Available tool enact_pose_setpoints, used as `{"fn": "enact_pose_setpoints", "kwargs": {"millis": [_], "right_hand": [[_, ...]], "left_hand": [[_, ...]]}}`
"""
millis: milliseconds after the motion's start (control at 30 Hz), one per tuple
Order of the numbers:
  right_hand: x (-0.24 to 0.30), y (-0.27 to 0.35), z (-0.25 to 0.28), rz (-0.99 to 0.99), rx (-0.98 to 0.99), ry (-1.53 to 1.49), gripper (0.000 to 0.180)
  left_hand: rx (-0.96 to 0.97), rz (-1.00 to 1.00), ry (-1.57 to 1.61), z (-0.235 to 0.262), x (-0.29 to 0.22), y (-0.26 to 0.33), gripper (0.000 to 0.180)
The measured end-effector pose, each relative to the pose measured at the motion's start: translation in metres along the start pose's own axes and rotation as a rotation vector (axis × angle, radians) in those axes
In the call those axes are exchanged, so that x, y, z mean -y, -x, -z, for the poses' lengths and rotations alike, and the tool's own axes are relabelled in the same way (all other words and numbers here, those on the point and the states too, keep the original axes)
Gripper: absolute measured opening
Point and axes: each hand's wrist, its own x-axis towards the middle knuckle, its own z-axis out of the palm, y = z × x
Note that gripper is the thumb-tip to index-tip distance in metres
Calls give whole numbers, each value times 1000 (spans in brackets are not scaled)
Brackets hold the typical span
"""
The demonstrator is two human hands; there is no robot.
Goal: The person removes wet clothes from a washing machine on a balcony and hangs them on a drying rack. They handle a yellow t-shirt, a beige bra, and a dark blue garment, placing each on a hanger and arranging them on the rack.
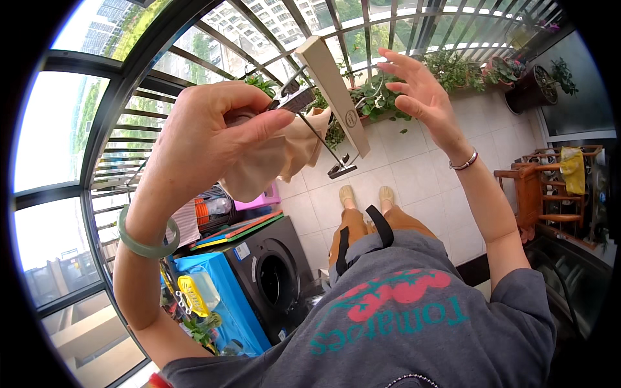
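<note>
My left hand point(213, 136) is closed, thumb and forefinger pinching a dark metal clip point(295, 100) at one end of a trouser hanger. Its pale wooden bar point(336, 97) slants in front of me, beside a thin metal rod with a second clip point(341, 171) at the other end. Soft beige cloth point(255, 165) with wavy edges hangs beneath my left fingers; its upper part is hidden by the hand. My right hand point(420, 97) is raised to the right of the hanger, fingers spread, holding nothing and apart from the bar.
Railings point(362, 39) curve ahead, with potted plants point(453, 71) along them. A dark front-loading washing machine point(275, 271) stands lower left, beside a blue cabinet point(220, 291) and a yellow basket point(193, 294). At the right is a wooden rack point(521, 194) with a yellow cloth point(572, 169).
</note>
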Motion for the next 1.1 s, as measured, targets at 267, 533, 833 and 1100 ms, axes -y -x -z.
{"fn": "enact_pose_setpoints", "kwargs": {"millis": [267,533,833,1100], "right_hand": [[28,-50,-52,-158,542,-125,54],[38,-11,-77,-276,278,-252,37],[67,-19,-36,-51,226,-102,29],[74,-58,-30,204,270,-75,23]], "left_hand": [[91,-185,-155,-31,-1,-3,22],[74,-205,-97,-21,-2,8,22],[20,-287,-172,12,-31,17,42],[107,-372,-256,18,-46,13,58]]}}
